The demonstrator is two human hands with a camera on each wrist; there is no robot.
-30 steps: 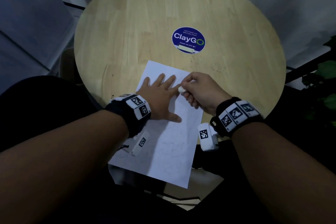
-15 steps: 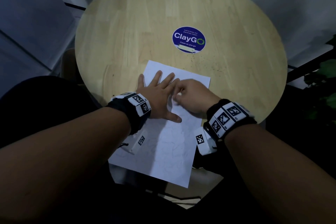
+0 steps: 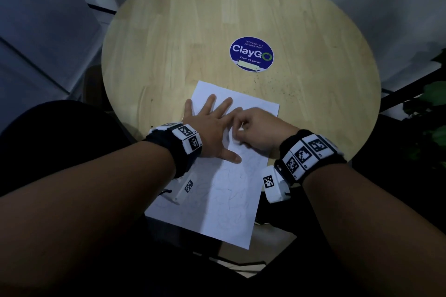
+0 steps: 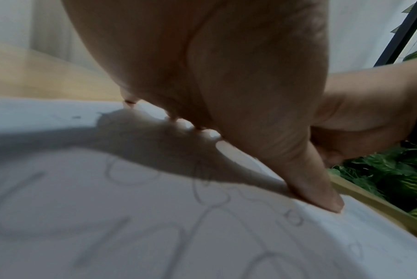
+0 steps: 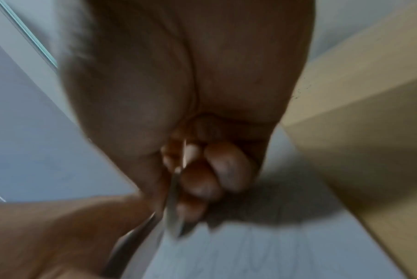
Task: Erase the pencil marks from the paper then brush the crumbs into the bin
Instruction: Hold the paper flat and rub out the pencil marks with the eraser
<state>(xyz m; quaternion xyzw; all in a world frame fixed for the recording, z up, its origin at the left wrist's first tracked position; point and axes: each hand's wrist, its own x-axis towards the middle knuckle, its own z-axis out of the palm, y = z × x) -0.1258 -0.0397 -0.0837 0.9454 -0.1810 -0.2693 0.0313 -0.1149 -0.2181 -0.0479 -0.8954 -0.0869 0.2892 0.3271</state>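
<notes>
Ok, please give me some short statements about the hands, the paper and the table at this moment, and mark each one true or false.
1. The left hand lies flat on the paper with fingers spread. True.
2. The right hand is open and holds nothing. False: its fingers are curled round a small white eraser.
3. The paper is free of pencil marks. False: pencil marks show clearly in the left wrist view.
4. A round blue sticker sits on the table beyond the paper. True.
5. The paper lies wholly on the table. False: its near end hangs over the table edge.
</notes>
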